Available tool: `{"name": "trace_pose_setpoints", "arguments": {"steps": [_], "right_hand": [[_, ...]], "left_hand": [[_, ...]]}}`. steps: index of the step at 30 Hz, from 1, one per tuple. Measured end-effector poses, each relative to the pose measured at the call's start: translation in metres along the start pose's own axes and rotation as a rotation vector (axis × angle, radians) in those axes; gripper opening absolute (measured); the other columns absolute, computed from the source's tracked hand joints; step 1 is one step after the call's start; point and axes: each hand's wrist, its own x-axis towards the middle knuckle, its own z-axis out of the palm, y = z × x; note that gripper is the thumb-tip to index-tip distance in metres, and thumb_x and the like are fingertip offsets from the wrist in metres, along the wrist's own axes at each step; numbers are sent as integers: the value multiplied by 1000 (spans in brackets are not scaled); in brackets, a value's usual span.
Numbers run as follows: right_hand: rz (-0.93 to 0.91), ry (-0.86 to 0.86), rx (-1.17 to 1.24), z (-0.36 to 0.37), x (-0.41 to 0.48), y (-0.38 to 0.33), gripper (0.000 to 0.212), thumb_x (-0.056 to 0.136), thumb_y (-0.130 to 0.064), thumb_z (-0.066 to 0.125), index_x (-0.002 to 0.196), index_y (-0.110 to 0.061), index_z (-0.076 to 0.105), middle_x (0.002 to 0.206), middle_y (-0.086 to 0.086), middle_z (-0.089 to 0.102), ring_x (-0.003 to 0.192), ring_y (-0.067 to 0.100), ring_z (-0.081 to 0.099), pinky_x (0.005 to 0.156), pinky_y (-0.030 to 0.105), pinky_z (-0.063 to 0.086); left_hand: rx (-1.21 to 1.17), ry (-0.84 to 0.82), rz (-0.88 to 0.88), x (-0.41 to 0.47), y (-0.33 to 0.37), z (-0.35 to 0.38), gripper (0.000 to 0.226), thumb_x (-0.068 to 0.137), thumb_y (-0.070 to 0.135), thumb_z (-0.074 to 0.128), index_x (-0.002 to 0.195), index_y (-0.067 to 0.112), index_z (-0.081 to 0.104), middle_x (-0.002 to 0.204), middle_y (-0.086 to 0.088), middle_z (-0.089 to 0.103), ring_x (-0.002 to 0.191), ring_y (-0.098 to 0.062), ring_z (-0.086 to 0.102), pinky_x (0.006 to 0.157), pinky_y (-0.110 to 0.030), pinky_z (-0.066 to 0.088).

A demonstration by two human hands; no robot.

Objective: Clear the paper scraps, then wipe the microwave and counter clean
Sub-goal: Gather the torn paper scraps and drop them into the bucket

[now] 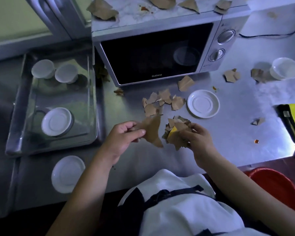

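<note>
Steel counter [228,126] under dim light, and a silver microwave [157,53] sits at twelve o'clock with its door closed. Down at centre, both hands are busy. The left hand [123,138] pinches one large brown paper scrap [152,131] between thumb and fingers, the piece hanging just above the counter. The right hand [197,137] is curled round a bundle of scraps [176,132], fingers closed over the top, and something yellow [171,133] peeks out of that bundle; what it is, I cannot tell.

Just past the hands, toward twelve, a loose cluster of scraps [160,103] lies on the counter beside a white saucer [203,103]. One more scrap [186,83] rests against the microwave's front edge. More scraps [102,9] litter the microwave top, along with a reddish stain [144,8].

At two o'clock, a white bowl [285,68] stands with torn pieces [232,75] near it. At nine o'clock, a metal tray [20,103] carries two white cups [54,71] at its far end and a saucer [56,121] nearer the person. Another saucer [67,173] lies on the counter at seven o'clock. A small orange spot [256,141] shows at three o'clock, and a red bucket [276,186] sits below the counter edge at four o'clock
</note>
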Motion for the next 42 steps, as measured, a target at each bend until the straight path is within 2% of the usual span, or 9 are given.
{"name": "trace_pose_setpoints", "arguments": {"steps": [3,8,12,17,22,29,31,35,42], "right_hand": [[-13,-143,-32,6,2,1,15,87,7,63,100,2,65,85,20,71,73,35,69,65,50,60],[-49,-370,19,10,1,4,24,88,12,58,100,-5,69,80,6,74,68,18,69,54,25,52],[-78,-537,98,1,2,6,33,81,11,60,91,-16,76,80,8,72,65,19,64,53,25,49],[-50,-711,110,-17,4,10,39,80,17,58,106,-9,73,86,18,69,70,25,62,59,30,51],[-33,-783,108,-38,1,7,37,80,18,57,112,2,66,86,17,68,71,24,63,64,31,53],[30,-800,71,-78,-3,-7,28,78,-13,65,105,-10,71,102,17,71,90,28,68,76,33,56],[-37,-746,20,-90,-4,-7,23,79,-5,74,102,-5,69,95,13,72,86,27,68,74,34,56],[-157,-634,-90,-106,-9,-11,29,77,20,67,96,-1,64,84,14,67,78,25,62,73,37,51],[-302,-532,-208,-134,-38,-19,23,78,12,73,95,-3,70,87,11,72,82,21,67,77,34,55]], "left_hand": [[76,-1,11,-17,2,21,16,76,16,80,84,30,77,78,6,71,72,-5,62,67,-15,50],[184,123,-8,-25,-7,45,28,77,8,82,72,34,73,69,13,65,66,-3,57,66,-14,46],[245,242,-1,-30,-16,59,21,74,15,85,70,30,70,66,12,64,63,-4,55,61,-16,43],[243,364,27,-35,-23,77,25,68,20,85,71,24,61,62,13,58,57,-3,49,53,-15,39],[137,367,-6,-37,-24,96,45,56,34,81,96,39,60,91,15,72,81,-3,69,66,-16,52],[97,282,47,-35,-26,130,46,59,32,80,99,49,64,96,4,75,88,-14,73,68,-21,56],[114,244,44,-34,-28,139,45,60,28,80,98,46,65,94,-1,74,86,-17,72,69,-25,57],[139,121,61,-36,-24,152,45,66,14,80,100,42,68,94,-2,73,81,-13,71,70,-25,57],[150,-109,104,-36,-9,164,37,73,0,77,96,28,70,86,1,73,71,-10,65,63,-22,53]]}}
